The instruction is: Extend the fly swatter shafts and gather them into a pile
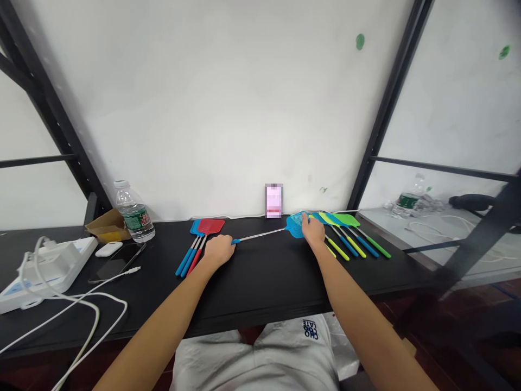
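Crosswise, a blue swatter [264, 234] bridges left fingers [228, 247] and right fingers [306, 224].

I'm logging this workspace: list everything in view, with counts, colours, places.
Wall: one, white, behind
Table: one, black, centre
Frame bars: several, black, sides
Wall marks: several, green, right
Held swatter: one, blue, centre
Left swatters: three (two blue, one red), centre-left
Right swatters: at least five, yellow, blue, green, right
Screen: one, pinkish, against wall
Bottles: two, clear, left and far right
Box: one, brown, beside left bottle
Phone: one, black, left
Case: one, white, beside phone
Power strip: one, white, far left
Cables: several, white, left and right
Unclear object: one, black, far right
Trousers: one pair, pale, below table
Left hand: one, bare, swatter's left end
Right hand: one, bare, swatter's right end
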A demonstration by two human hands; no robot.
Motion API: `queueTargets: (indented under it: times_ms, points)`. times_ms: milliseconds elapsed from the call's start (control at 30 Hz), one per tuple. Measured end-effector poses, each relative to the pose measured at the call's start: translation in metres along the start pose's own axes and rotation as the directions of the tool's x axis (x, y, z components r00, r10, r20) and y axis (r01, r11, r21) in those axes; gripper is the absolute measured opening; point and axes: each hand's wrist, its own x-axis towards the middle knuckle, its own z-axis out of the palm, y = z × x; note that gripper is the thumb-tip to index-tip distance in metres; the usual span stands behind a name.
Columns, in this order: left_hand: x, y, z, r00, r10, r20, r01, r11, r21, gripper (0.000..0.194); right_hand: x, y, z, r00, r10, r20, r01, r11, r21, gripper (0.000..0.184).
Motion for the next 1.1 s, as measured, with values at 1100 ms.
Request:
queueTargets:
  times_ms: [1100]
  points:
    - [-0.010,0.021,-0.004,0.999,0.047,0.022,-0.047,0.999,-0.008,0.037,-0.036,-0.038,0.003,1.000,-0.017,-0.023,0.016,1.000,-0.018,0.066]
